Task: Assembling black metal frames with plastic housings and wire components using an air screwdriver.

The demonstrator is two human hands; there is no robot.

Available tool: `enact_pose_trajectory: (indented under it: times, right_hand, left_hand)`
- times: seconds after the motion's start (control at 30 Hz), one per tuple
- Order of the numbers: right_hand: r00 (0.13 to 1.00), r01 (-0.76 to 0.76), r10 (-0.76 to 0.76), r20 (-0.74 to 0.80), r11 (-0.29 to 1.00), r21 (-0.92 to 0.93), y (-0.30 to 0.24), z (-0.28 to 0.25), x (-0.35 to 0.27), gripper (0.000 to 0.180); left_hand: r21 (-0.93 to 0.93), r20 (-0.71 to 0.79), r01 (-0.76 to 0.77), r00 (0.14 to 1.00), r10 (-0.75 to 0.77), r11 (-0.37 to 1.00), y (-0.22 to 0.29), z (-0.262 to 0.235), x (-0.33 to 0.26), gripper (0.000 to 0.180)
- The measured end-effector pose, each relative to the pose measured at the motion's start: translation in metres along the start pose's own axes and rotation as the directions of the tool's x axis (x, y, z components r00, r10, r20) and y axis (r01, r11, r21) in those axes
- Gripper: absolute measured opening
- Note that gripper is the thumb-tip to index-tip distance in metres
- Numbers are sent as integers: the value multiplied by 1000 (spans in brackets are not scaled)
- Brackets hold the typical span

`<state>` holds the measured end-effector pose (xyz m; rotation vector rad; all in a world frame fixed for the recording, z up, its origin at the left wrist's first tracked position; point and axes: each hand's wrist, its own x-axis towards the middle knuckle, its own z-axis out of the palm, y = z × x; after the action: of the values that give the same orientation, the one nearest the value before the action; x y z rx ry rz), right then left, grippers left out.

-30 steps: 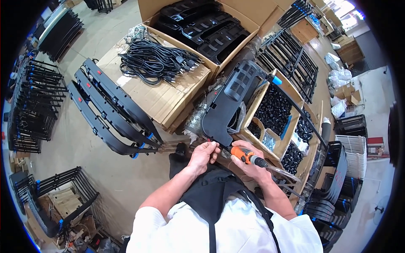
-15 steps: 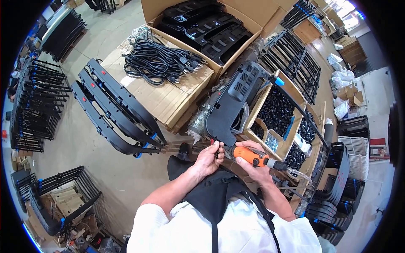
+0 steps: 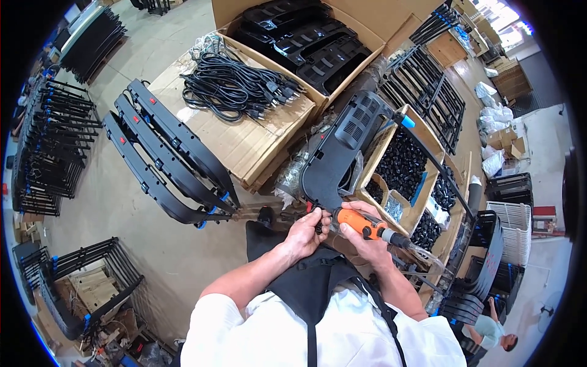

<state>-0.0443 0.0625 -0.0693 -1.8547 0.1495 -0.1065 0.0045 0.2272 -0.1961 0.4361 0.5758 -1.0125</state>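
My right hand [image 3: 362, 242] grips an orange and black power screwdriver [image 3: 365, 224], its tip pointed at the near end of a long black plastic housing [image 3: 342, 151]. The housing leans up and away from me, vented at its far end. My left hand [image 3: 304, 233] pinches at the housing's lower end, right beside the tool tip; what its fingers hold is too small to tell. A clear hose runs from the tool's rear toward the right.
A cardboard box with small black parts [image 3: 400, 165] stands right of the housing. Black power cords [image 3: 232, 85] lie on flat cardboard. An open box holds black housings [image 3: 306, 43]. Curved black panels [image 3: 165, 156] lean at left, metal frames [image 3: 49, 140] beyond. Another person [image 3: 489, 333] stands lower right.
Both hands have shifted slightly up and right along the housing's lower end. The screwdriver has turned to lie more level, its tip closer to my left fingers.
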Motion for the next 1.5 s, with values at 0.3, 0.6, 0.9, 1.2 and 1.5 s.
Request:
enact_pose_trajectory:
  times: [0.3, 0.6, 0.9, 1.2, 1.5]
  right_hand:
    - [993, -41, 54, 100, 991, -126, 2, 13, 25, 48]
    - [980, 58, -1, 201, 959, -279, -7, 21, 40, 34]
    - [975, 78, -17, 222, 960, -270, -3, 20, 43, 36]
    - [992, 26, 0, 124, 978, -209, -14, 18, 38, 46]
    - [1000, 19, -21, 15, 996, 93, -11, 1, 43, 50]
  left_hand:
    - [253, 34, -48, 999, 41, 966, 1, -17, 1, 24]
    - [188, 11, -89, 996, 88, 978, 4, -32, 7, 23]
    - [149, 2, -81, 997, 82, 986, 11, -27, 4, 26]
    - [124, -88, -52, 994, 63, 991, 19, -18, 7, 27]
    - [-57, 69, -61, 996, 65, 996, 51, 13, 18, 24]
